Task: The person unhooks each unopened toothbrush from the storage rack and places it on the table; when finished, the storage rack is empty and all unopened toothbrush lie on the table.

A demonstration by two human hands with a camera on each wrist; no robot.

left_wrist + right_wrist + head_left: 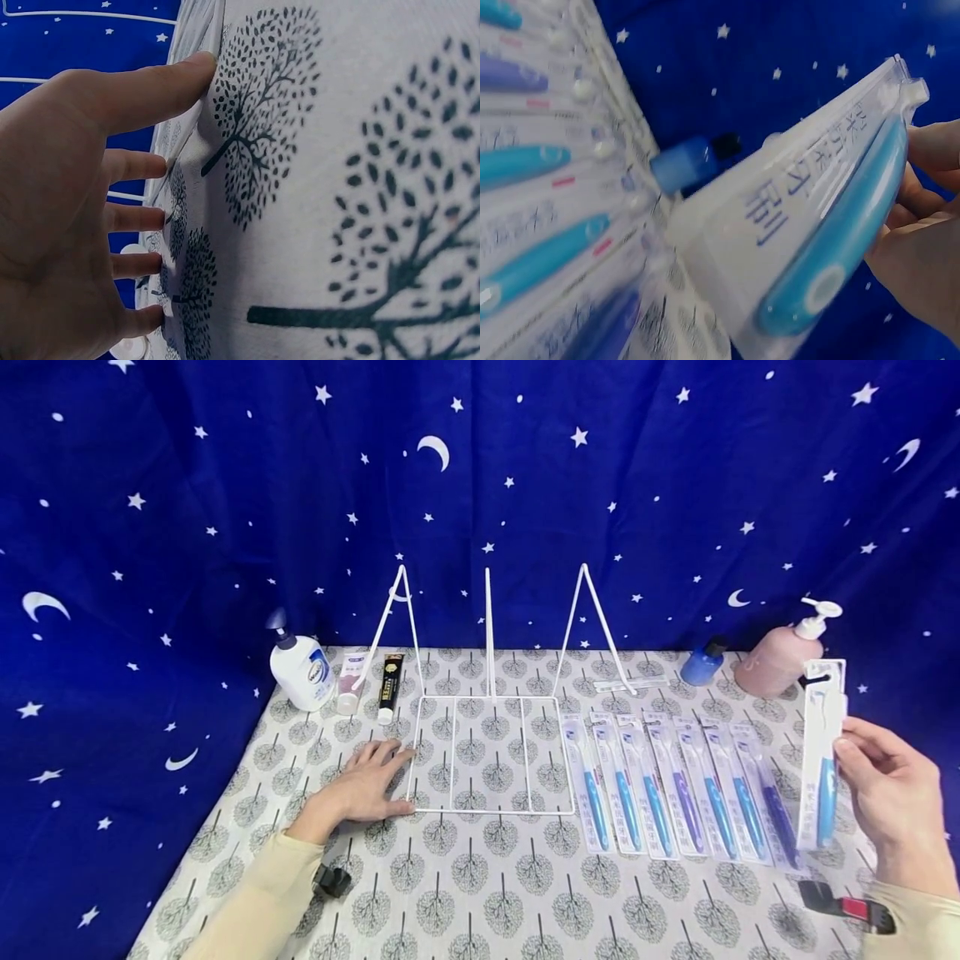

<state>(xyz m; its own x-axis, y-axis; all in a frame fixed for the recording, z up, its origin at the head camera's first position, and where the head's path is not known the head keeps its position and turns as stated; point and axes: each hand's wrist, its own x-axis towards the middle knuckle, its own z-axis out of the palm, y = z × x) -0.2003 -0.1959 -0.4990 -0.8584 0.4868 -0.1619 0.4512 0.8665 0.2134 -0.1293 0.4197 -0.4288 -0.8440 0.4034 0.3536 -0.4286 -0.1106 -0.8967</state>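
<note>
In the head view my right hand (896,785) holds up a packaged toothbrush (825,785) with a blue handle, thumb and fingers pinching its edge. The right wrist view shows that pack (840,225) close up and tilted. My left hand (369,783) rests on the patterned cloth with its fingers spread, at the left side of a white wire rack (491,812). In the left wrist view the left fingers (150,94) look fairly straight and touch the cloth. Several packaged toothbrushes (678,789), blue and purple, lie in a row right of the rack.
At the back left stand a white pump bottle (302,672), a pinkish tube (351,681) and a black tube (390,687). A small blue bottle (701,665) and a pink pump bottle (778,660) are at the back right. A thin clear package (648,682) lies behind the row.
</note>
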